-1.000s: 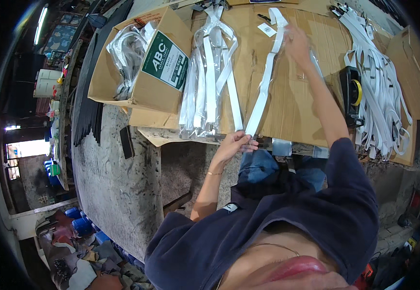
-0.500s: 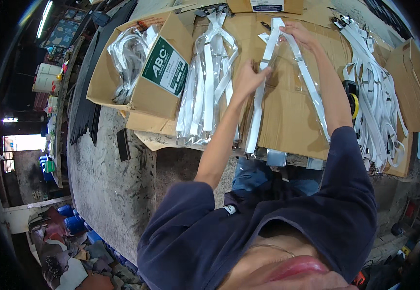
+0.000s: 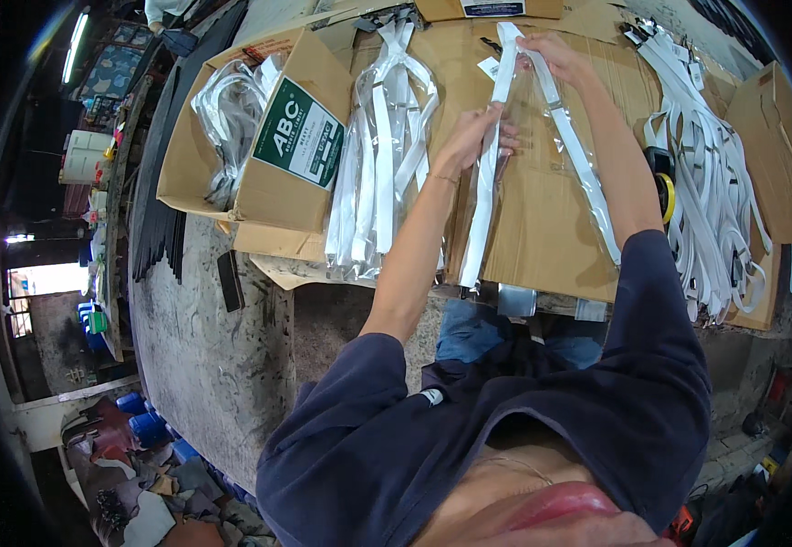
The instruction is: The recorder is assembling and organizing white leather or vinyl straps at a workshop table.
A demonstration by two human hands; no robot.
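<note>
A pair of white suspenders (image 3: 478, 214) in a clear plastic sleeve lies spread on brown cardboard, its two straps forming an upside-down V. My left hand (image 3: 478, 141) closes around the left strap and sleeve, partway down. Near the top fold, my right hand (image 3: 555, 62) pinches the suspenders, with some fingertips hidden behind the band. Left of my left hand is a stack of bagged white suspenders (image 3: 384, 155). To the right of my right arm lies a heap of loose white suspenders (image 3: 710, 191) with metal clips.
An open carton (image 3: 305, 196) with a green label, at the left, holds bagged white straps. A dark phone-like slab (image 3: 231, 281) rests on the grey table. A black-and-yellow tape measure (image 3: 664, 187) sits beside the loose heap. Another cardboard box (image 3: 765, 146) stands far right.
My left hand has closed around the left strap and sleeve; before, its thumb lay against the strap. My right hand keeps its hold near the top. The whole view has shifted slightly.
</note>
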